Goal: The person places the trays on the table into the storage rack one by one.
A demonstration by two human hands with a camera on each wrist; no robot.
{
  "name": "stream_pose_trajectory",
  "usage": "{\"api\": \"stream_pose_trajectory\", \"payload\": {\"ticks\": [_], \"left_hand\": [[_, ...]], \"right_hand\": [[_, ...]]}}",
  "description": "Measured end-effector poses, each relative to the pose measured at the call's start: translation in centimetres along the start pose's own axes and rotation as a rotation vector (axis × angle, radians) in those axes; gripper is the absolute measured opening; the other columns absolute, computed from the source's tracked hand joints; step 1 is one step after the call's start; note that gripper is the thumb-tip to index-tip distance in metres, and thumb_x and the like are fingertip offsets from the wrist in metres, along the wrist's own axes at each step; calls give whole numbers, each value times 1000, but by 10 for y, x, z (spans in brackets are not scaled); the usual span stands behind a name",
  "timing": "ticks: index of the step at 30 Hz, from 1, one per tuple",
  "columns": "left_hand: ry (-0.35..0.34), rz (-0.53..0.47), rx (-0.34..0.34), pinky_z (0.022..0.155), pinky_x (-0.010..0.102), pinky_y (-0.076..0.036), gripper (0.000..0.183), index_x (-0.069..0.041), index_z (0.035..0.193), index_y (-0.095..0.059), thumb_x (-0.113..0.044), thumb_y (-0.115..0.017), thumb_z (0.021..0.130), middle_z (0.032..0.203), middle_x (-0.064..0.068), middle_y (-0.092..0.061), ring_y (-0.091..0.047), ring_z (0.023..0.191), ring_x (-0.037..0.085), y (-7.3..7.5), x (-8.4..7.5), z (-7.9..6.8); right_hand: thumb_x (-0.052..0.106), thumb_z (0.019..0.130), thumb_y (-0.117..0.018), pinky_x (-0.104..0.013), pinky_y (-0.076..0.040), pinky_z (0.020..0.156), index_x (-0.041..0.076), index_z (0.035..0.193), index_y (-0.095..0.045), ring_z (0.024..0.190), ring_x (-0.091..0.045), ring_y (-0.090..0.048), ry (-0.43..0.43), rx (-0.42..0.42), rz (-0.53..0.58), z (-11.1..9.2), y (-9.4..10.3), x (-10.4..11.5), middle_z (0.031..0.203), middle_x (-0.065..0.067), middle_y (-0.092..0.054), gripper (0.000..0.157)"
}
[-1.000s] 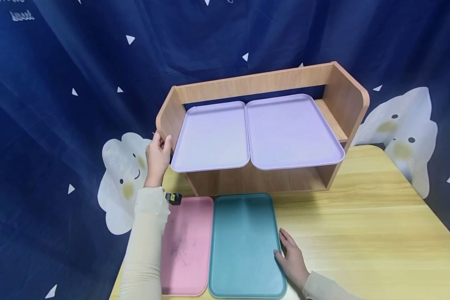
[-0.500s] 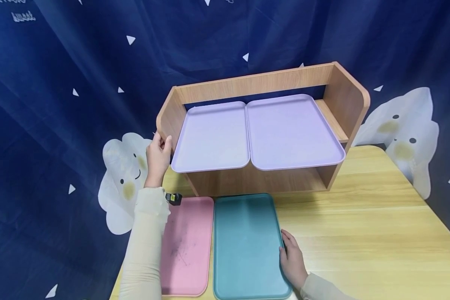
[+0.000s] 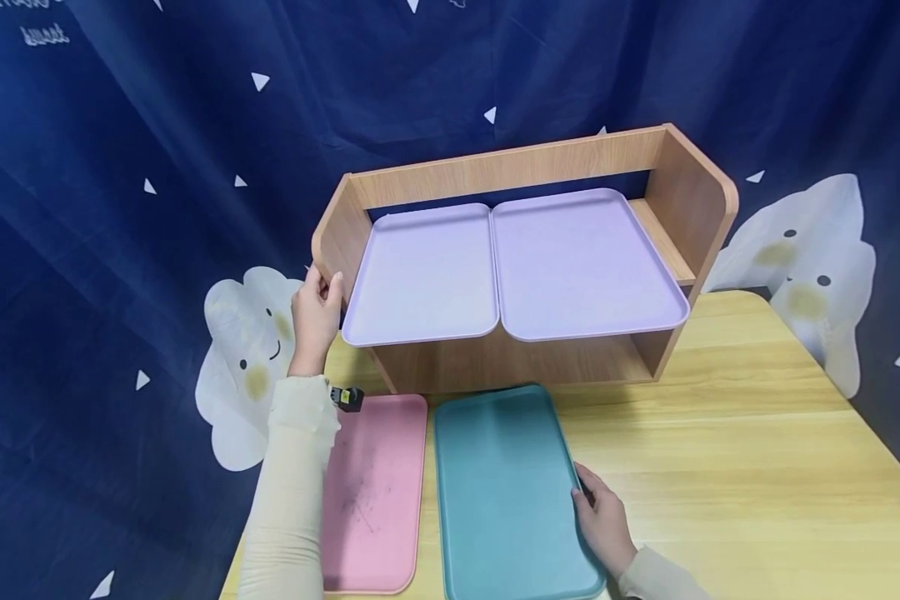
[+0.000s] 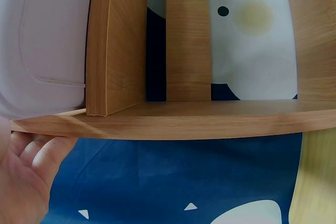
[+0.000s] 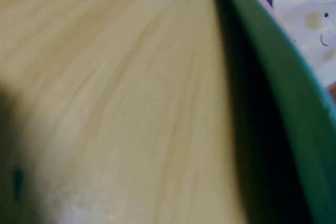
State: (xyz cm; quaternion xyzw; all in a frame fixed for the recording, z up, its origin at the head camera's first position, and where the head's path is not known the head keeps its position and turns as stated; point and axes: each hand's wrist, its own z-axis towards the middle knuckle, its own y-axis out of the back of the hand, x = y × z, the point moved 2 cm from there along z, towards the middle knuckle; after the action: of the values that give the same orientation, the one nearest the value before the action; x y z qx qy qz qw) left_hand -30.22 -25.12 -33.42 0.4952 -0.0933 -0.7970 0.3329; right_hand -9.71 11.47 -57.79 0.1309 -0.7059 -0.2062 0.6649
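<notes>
My left hand (image 3: 317, 323) grips the left side panel of a wooden desktop shelf (image 3: 510, 171). In the left wrist view its fingers (image 4: 48, 156) lie against the panel's outer face. My right hand (image 3: 604, 518) holds a teal tray (image 3: 506, 492) by its right rim, thumb on the top side; the other fingers are mostly hidden under the edge. The tray sits turned slightly askew on the table. In the right wrist view a dark gap shows beneath the teal tray's side (image 5: 283, 98), over the wood.
A smudged pink tray (image 3: 378, 492) lies left of the teal one. Two lavender trays, a left one (image 3: 427, 275) and a right one (image 3: 585, 267), rest side by side on the shelf, jutting past its front. Table surface (image 3: 757, 467) extends right. A dark blue curtain (image 3: 420, 83) hangs behind.
The teal tray has shifted right and turned a little, opening a gap to the pink tray. My right hand has moved right, its thumb now at the rim. The left hand stays put.
</notes>
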Motion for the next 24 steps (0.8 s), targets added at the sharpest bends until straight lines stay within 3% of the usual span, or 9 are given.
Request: {"api": "stream_pose_trajectory", "payload": {"ticks": [6,18,24], "left_hand": [[0,3,-3,89,43,-51,35,-6,126,-56,-25,-50,97,122,18,-62,-62,107,29,0,0,0],[6,6,3,90,42,-51,35,-6,126,-55,-25,-51,97,122,17,-62,-62,106,28,-1,-2,-1],[1,13,-3,89,42,-51,34,-6,125,-56,-25,-51,97,120,18,-62,-63,105,28,0,-1,-1]], "right_hand": [[1,93,-51,-42,-46,92,-7,134,-46,117,-39,-53,-39,18,-20,1,8,4,130,-27,-51,41],[3,95,-52,-43,-45,92,-8,130,-49,117,-37,-52,25,1,33,1,25,2,128,-25,-53,37],[2,93,-54,-42,-47,90,-8,125,-54,114,-33,-54,55,-61,10,4,33,-1,122,-23,-58,34]]}}
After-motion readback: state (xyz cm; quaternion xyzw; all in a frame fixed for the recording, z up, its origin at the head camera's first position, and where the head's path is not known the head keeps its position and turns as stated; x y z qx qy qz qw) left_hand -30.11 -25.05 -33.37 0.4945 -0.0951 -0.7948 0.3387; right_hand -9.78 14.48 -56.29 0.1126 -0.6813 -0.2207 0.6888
